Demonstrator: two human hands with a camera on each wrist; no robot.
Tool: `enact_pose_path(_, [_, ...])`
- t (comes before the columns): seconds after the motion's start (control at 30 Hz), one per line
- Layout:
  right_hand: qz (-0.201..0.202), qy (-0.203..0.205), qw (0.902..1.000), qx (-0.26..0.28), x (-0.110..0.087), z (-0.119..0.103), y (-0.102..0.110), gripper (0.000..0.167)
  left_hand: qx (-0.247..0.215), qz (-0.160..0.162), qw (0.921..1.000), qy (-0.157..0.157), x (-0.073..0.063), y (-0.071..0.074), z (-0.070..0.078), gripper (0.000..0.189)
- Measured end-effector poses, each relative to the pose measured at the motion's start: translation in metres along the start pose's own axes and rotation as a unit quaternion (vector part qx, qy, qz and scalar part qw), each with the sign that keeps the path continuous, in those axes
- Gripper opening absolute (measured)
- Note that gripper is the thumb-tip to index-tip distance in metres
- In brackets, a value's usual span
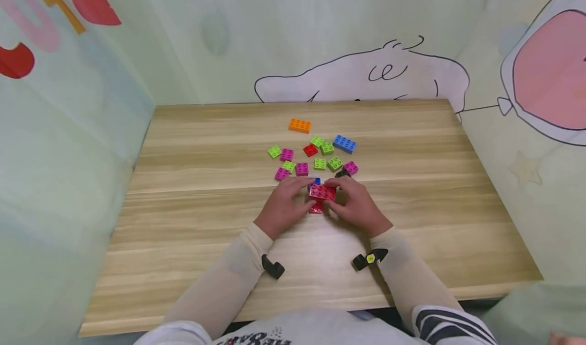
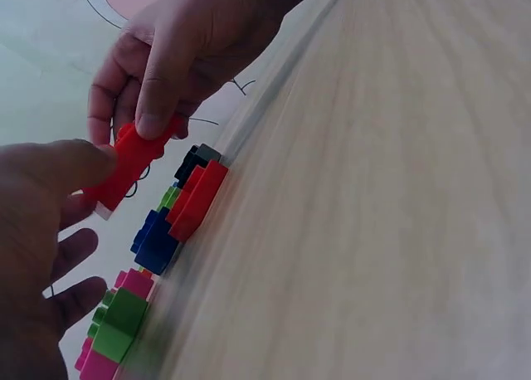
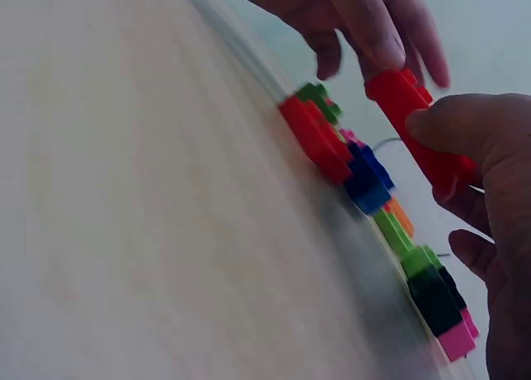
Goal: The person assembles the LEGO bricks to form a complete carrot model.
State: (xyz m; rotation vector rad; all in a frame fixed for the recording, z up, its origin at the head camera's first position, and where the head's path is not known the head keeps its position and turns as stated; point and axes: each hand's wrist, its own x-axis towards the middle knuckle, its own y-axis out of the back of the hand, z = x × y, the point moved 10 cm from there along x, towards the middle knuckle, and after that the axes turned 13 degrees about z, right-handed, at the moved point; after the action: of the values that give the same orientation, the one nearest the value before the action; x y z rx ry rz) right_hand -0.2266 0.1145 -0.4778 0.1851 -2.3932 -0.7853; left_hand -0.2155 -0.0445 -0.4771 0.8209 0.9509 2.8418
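Both hands hold one long red toy brick between them, raised above the table. My left hand pinches its left end, and my right hand pinches its right end. In the left wrist view, the left thumb presses the side of the held brick. The right wrist view shows the right thumb laid along the same brick. Below it, a second red brick rests on the table, with a blue brick just behind it, partly hidden by the held brick in the head view.
Several lime green bricks and magenta bricks lie scattered beyond the hands. Among them are a small red brick and a black brick. Farther back sit an orange brick and a long blue brick on the wooden table.
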Motion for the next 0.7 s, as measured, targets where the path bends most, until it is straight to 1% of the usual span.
enact_pose_path(0.03, [-0.014, -0.004, 0.9999, 0.003, -0.001, -0.002, -0.004, 0.044, 0.000, -0.006, 1.0000, 0.002, 0.000, -0.001, -0.001, 0.049])
enact_pose_path(0.13, [-0.038, -0.018, 0.9991, 0.010, -0.003, -0.004, -0.012, 0.042, 0.005, -0.023, 0.9997, 0.006, 0.000, -0.003, -0.003, 0.041])
enact_pose_path(0.27, [-0.063, -0.028, 0.9973, 0.027, -0.004, -0.004, -0.022, 0.042, 0.010, -0.048, 0.9988, 0.009, -0.002, -0.006, -0.009, 0.038])
enact_pose_path(0.4, [-0.092, -0.054, 0.9934, 0.041, -0.007, -0.001, -0.032, 0.049, 0.017, -0.076, 0.9967, 0.023, -0.006, -0.010, -0.016, 0.036])
enact_pose_path(0.5, [-0.118, -0.073, 0.9901, 0.023, -0.012, 0.003, -0.039, 0.060, 0.021, -0.096, 0.9945, 0.036, -0.009, -0.012, -0.020, 0.038])
enact_pose_path(0.57, [-0.132, -0.077, 0.9883, 0.006, -0.016, 0.006, -0.043, 0.063, 0.014, -0.109, 0.9930, 0.042, -0.010, -0.015, -0.021, 0.039])
enact_pose_path(0.63, [-0.136, -0.077, 0.9877, -0.009, -0.018, 0.008, -0.045, 0.063, 0.010, -0.118, 0.9919, 0.044, -0.010, -0.018, -0.021, 0.039])
enact_pose_path(0.7, [-0.131, -0.074, 0.9885, -0.012, -0.018, 0.009, -0.044, 0.059, 0.004, -0.122, 0.9916, 0.042, -0.009, -0.021, -0.021, 0.039])
